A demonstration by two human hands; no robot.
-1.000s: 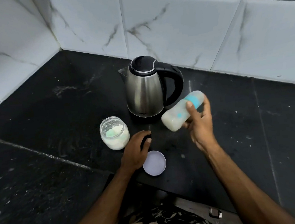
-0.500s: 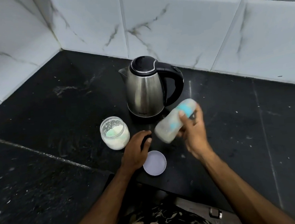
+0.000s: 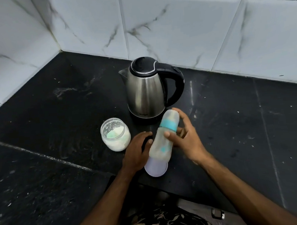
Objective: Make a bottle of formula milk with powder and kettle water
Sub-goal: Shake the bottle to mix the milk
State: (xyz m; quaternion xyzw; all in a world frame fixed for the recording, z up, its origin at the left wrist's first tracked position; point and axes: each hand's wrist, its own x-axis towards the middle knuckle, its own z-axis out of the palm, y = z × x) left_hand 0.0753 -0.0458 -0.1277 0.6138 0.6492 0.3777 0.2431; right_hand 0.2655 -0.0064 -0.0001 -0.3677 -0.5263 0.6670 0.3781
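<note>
Bottle (image 3: 161, 139), capped and milky, was tilted above the lid (image 3: 155, 169) at 6 o'clock of the kettle (image 3: 145, 93). Right hand (image 3: 185, 139) grasped it; left hand (image 3: 138, 150) rested curled on the desk (image 3: 56, 119), apparently holding nothing, beside the powder jar (image 3: 115, 134).

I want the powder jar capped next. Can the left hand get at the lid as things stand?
Probably yes. The left hand rests beside the lid; only the bottle, held by the right hand, hangs over the lid's far edge.

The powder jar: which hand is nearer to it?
Left. The left hand rests on the counter just beside the powder jar; the right hand, holding the bottle, is farther away.
</note>
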